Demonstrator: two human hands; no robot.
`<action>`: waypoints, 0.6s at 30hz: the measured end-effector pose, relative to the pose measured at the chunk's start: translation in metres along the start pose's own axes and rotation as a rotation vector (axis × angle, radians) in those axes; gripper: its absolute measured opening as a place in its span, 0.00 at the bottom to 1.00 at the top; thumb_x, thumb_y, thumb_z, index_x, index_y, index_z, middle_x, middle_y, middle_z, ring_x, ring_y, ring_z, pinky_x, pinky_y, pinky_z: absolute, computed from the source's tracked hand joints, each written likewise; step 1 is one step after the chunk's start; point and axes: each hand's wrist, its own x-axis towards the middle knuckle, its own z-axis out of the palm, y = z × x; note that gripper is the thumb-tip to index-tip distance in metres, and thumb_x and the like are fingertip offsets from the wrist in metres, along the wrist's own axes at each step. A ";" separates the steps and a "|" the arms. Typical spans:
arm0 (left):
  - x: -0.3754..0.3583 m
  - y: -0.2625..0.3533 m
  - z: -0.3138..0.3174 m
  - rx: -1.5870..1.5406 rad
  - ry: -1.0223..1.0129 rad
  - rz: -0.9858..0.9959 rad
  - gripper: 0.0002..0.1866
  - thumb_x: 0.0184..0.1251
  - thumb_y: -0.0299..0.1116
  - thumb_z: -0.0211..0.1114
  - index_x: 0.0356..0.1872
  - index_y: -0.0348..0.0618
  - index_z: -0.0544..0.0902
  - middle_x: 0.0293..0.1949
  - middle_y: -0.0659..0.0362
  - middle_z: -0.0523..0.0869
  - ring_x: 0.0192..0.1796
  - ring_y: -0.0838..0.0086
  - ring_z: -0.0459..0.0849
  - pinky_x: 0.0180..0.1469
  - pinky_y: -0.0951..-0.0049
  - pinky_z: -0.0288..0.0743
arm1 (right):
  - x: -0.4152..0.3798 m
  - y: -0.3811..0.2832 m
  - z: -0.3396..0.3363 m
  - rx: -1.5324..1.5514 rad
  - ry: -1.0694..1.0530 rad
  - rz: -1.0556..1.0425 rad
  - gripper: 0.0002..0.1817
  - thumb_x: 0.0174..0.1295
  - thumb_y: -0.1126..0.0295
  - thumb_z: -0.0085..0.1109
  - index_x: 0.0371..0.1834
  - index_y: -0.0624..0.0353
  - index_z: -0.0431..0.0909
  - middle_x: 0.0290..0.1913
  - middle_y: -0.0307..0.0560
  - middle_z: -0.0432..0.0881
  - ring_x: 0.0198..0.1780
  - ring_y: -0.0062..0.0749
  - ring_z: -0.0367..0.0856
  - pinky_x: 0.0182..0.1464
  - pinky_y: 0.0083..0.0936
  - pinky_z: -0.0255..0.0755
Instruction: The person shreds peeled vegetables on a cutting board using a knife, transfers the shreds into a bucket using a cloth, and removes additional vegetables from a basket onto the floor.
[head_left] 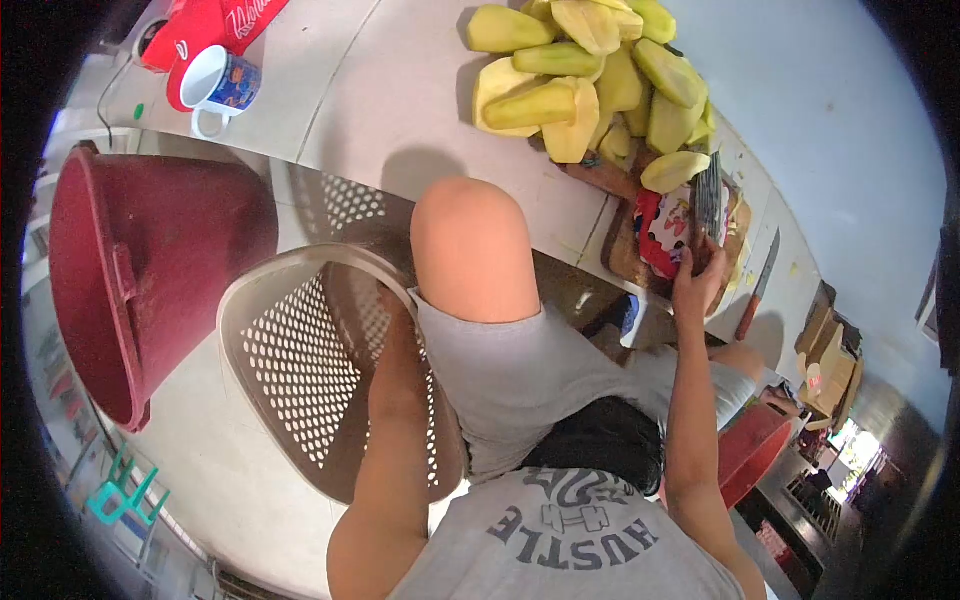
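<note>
Near the right end of the counter, my right hand (698,280) has its fingers closed on the lower end of a dark ridged tool (710,198). The tool is over a wooden board (625,250) bearing a red and white patterned cloth or packet (660,235). One pale peeled piece (675,172) lies just left of the tool's upper end. Behind it is a heap of peeled yellow-green pieces (620,85). My left hand (396,305) reaches down inside the perforated brown basket (300,380); its fingers are hidden in shadow.
A knife with a reddish handle (748,315) lies right of the board. A white mug (225,85) and a red package (215,30) stand at the counter's left. A large red bin (200,220) is left of the basket. My bare knee is against the counter edge.
</note>
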 end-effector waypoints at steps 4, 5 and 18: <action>0.006 0.023 0.002 0.075 -0.031 0.040 0.31 0.68 0.42 0.66 0.69 0.41 0.72 0.68 0.46 0.74 0.66 0.57 0.75 0.63 0.55 0.74 | -0.001 -0.004 -0.001 0.049 0.002 0.056 0.22 0.63 0.68 0.68 0.57 0.66 0.74 0.50 0.60 0.78 0.55 0.57 0.77 0.60 0.45 0.70; 0.006 0.024 0.001 0.094 -0.037 0.055 0.31 0.68 0.42 0.66 0.69 0.42 0.72 0.67 0.47 0.74 0.65 0.57 0.76 0.63 0.55 0.75 | 0.000 -0.004 -0.001 0.036 0.002 0.058 0.22 0.63 0.68 0.68 0.57 0.65 0.74 0.50 0.60 0.78 0.55 0.57 0.77 0.60 0.45 0.70; 0.063 0.058 -0.064 0.171 -0.272 0.278 0.30 0.67 0.44 0.67 0.67 0.44 0.73 0.64 0.49 0.77 0.63 0.57 0.77 0.62 0.53 0.76 | -0.001 -0.004 -0.002 0.024 -0.003 0.087 0.22 0.63 0.66 0.68 0.57 0.62 0.76 0.52 0.60 0.78 0.56 0.58 0.77 0.60 0.47 0.70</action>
